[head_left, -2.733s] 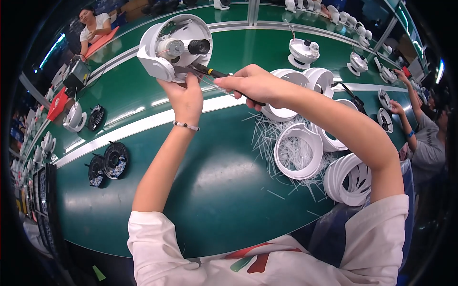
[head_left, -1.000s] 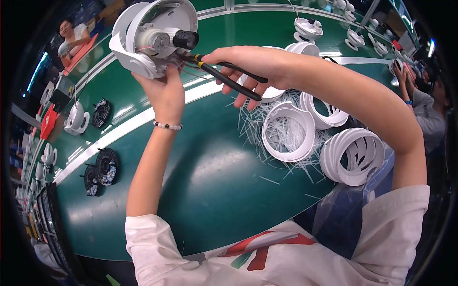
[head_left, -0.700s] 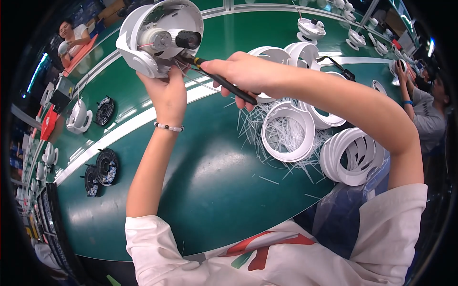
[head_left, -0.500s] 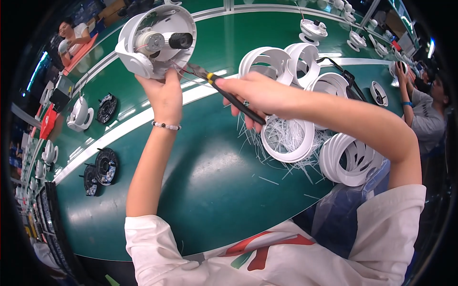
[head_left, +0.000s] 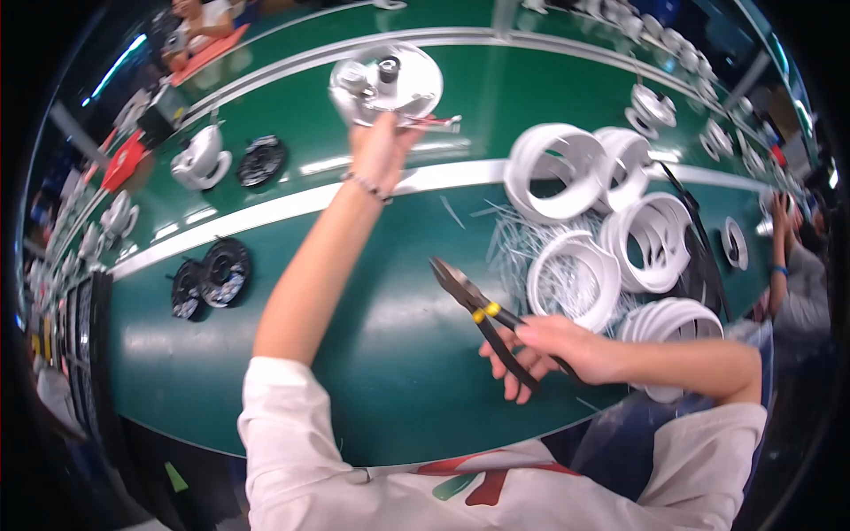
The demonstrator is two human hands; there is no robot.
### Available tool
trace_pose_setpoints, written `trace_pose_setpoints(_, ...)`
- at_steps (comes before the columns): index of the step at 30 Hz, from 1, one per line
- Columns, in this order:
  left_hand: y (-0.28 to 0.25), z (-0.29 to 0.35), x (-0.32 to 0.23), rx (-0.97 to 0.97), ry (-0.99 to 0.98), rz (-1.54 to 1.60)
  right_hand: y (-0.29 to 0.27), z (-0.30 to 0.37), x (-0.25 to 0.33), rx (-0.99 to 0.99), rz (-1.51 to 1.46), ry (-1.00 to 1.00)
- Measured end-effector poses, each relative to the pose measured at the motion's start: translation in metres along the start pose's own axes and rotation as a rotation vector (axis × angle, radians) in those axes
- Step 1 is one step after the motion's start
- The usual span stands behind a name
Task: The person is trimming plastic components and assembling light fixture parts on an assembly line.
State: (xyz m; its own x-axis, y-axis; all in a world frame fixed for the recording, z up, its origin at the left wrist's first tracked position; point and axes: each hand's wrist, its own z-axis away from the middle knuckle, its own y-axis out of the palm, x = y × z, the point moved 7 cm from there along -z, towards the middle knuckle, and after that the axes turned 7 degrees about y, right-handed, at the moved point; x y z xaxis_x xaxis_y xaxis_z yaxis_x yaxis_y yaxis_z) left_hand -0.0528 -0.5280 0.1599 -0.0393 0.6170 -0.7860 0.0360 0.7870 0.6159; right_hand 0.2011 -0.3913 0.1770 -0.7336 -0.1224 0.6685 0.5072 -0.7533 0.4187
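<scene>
At the end of my outstretched left arm, my left hand (head_left: pixel 377 150) grips a white round fan housing (head_left: pixel 414 81) from below. A motor and a dark cylindrical part show inside it, and thin red and white wires stick out to its right. Motion blurs the housing somewhat. Closer to me, my right hand (head_left: pixel 567 348) holds diagonal cutters (head_left: pixel 474 301) with black handles and yellow bands. Their jaws point up and left over the green table, touching nothing. To the right of the cutters stand several white plastic rings (head_left: pixel 575 274) with cut white plastic strips (head_left: pixel 518 248) scattered about them.
Black round parts (head_left: pixel 226 273) lie on the green table (head_left: pixel 381 380) at the left. A white fan unit (head_left: pixel 202 159) and another black part (head_left: pixel 262 161) sit beyond the white rail (head_left: pixel 292 212). Co-workers are at the far left and right.
My right hand has drawn the cutters away from the housing, toward me. My left hand has carried the housing right and farther out. The whole view has shifted too.
</scene>
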Motion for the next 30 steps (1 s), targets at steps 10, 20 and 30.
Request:
trace_pose_setpoints(10,-0.026,-0.01,0.023,0.16,-0.555,-0.608,0.0,0.016,-0.006,0.077,0.008,0.022)
trace_pose_setpoints(20,-0.133,-0.037,-0.068,-0.007,0.613,-2.259,0.018,0.075,0.0,0.081,-0.178,0.012)
trace_pose_setpoints(30,-0.109,0.036,-0.13,0.237,0.464,-2.035,0.024,0.07,-0.019,0.171,-0.347,0.003)
